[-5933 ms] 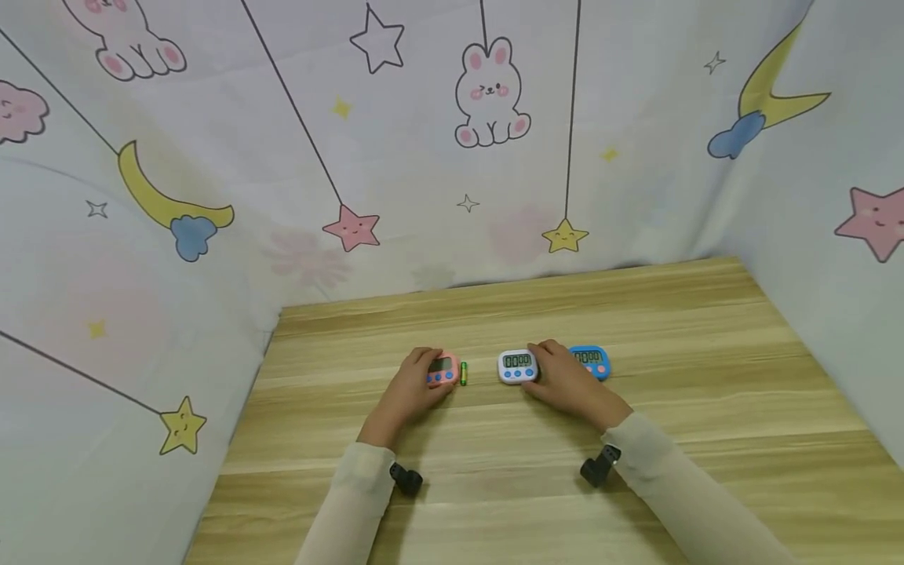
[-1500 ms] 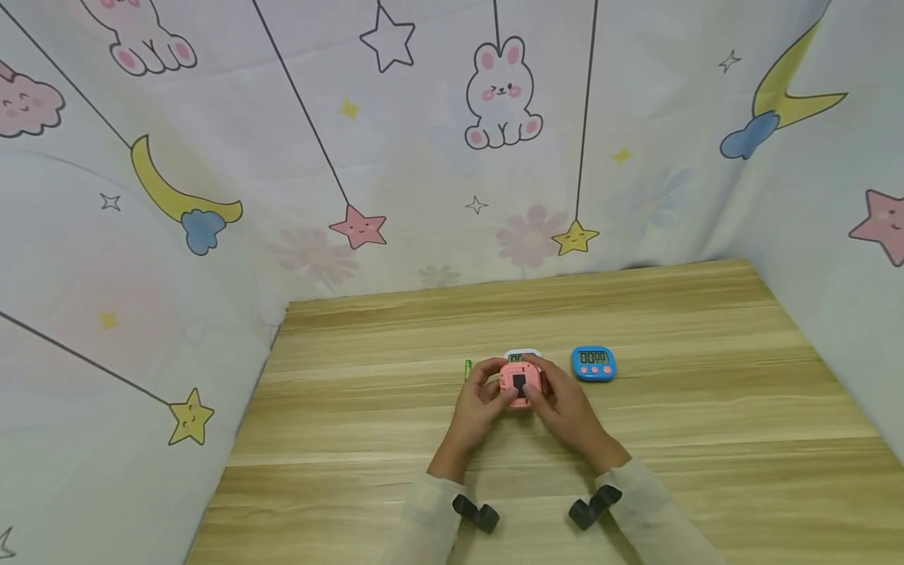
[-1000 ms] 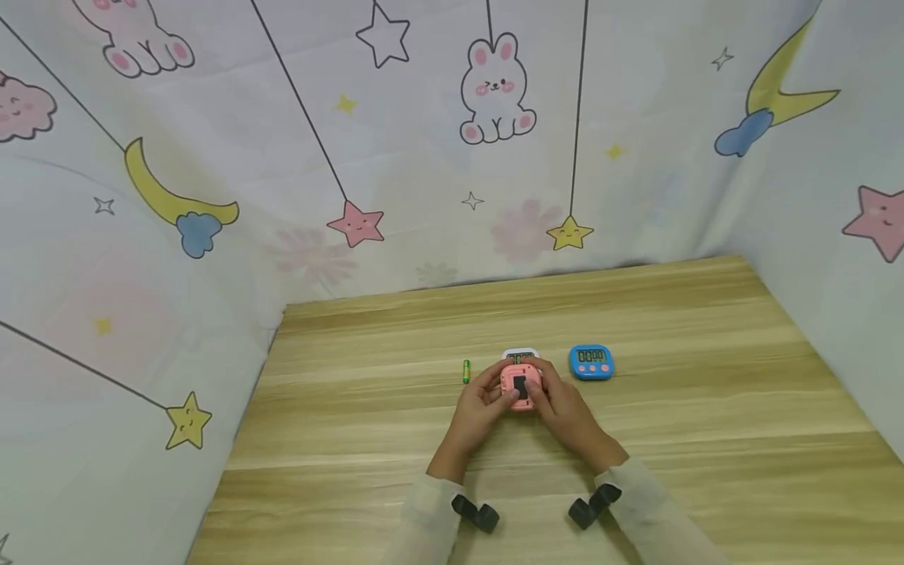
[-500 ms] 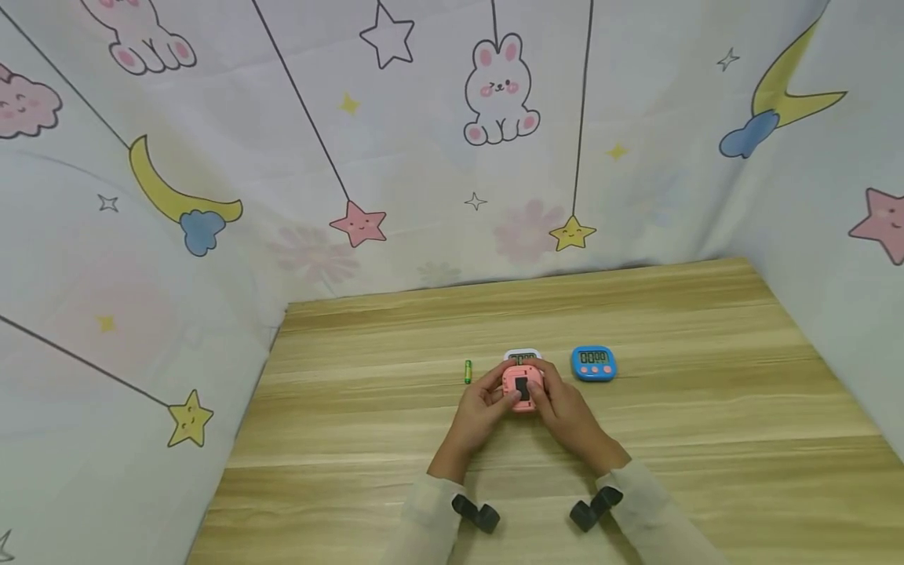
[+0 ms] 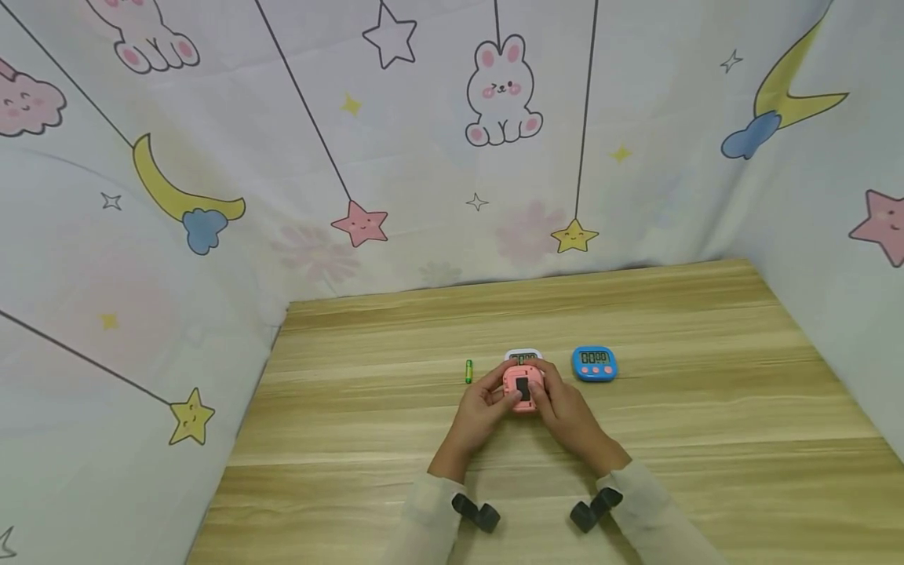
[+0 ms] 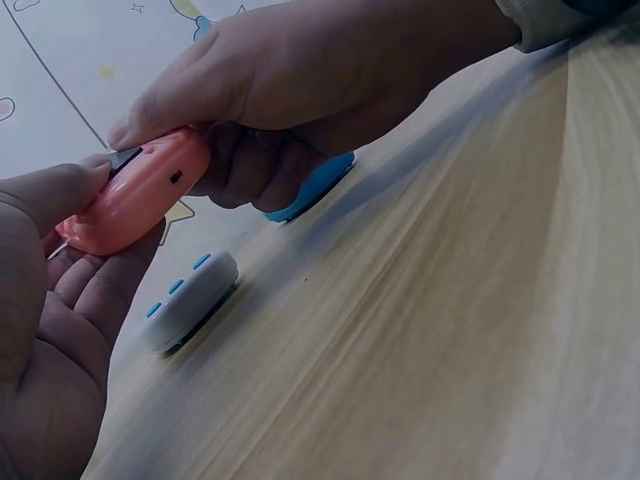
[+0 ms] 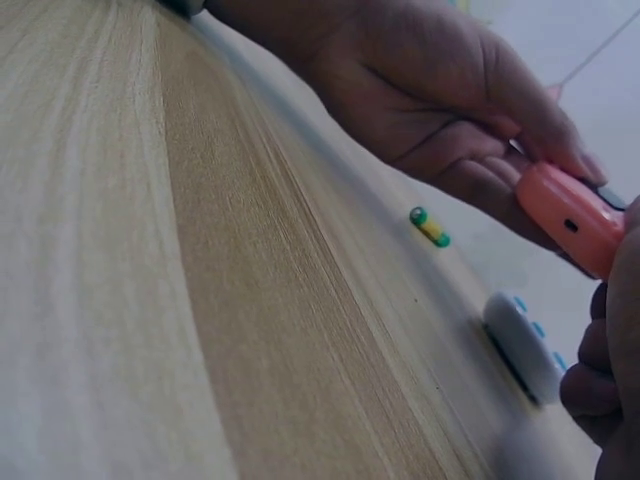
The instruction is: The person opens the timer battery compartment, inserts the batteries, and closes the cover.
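Observation:
A pink digital timer (image 5: 523, 402) is held above the table with its back, marked by a dark rectangle, facing up. My left hand (image 5: 477, 416) grips its left side, thumb on the back. On the other side my right hand (image 5: 569, 412) grips it too, thumb near the dark rectangle. Both wrist views show the timer's rounded edge (image 6: 150, 200) between the two hands. Just beyond it a white timer (image 5: 523, 354) lies on the table, partly hidden by the hands in the head view. Its blue buttons show in the left wrist view.
A green and yellow battery (image 5: 468, 371) lies left of the white timer. To the right is a blue timer (image 5: 595, 364) with pink buttons, display up. The wooden table (image 5: 339, 439) meets a printed cloth backdrop (image 5: 424, 157) at its back and sides.
Earlier my left hand was on the pink timer by the battery and my right on the white timer. Since then the pink timer was lifted, turned over and brought between both hands; recently they barely move.

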`<state>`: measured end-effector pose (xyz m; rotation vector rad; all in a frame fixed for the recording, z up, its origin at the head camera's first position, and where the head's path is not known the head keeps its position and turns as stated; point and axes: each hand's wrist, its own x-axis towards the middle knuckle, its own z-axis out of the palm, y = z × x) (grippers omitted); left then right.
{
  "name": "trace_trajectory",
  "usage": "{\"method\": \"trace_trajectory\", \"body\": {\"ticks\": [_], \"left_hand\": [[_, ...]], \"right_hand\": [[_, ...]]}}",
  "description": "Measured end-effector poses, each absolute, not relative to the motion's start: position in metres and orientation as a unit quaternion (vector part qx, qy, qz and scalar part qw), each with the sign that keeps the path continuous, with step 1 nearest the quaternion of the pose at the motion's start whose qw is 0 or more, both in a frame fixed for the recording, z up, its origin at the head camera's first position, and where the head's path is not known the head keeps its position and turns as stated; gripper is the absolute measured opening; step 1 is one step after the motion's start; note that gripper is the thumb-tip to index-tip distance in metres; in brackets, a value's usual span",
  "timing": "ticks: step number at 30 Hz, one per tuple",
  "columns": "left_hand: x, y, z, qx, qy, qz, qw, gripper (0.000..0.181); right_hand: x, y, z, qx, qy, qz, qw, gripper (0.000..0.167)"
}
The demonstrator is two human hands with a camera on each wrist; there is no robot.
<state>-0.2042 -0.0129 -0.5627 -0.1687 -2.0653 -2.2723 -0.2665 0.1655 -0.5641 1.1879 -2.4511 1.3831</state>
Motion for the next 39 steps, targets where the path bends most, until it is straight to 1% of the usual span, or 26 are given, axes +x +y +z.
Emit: {"method": "trace_trajectory", "body": {"ticks": [13,19,31,36,39], "left_hand": [[-0.2031,-0.0119,-0.5608,-0.037,-0.672,-0.739,0.039,0.056],[-0.2031,-0.0122,-0.5621,-0.035,-0.675,-0.735,0.055,0.056],[-0.2042,-0.0124,-0.5614,-0.016,-0.675,-0.734,0.076,0.056],[-0.2040,-0.0134,-0.5631,-0.016,-0.675,-0.734,0.077,0.055],[-0.2038,-0.0141,-0.5637,-0.017,-0.677,-0.732,0.077,0.056]], "right_hand": [[-0.2670,0.1658,-0.5680,0.388,-0.805,0.445,0.050,0.037],[-0.2681,0.1637,-0.5696,0.371,-0.784,0.497,0.041,0.038],[-0.2672,0.1619,-0.5687,0.279,-0.757,0.590,0.031,0.012],[-0.2667,0.1629,-0.5670,0.252,-0.742,0.621,0.018,0.007],[-0.2662,0.1638,-0.5655,0.245,-0.726,0.643,0.003,0.007]]}}
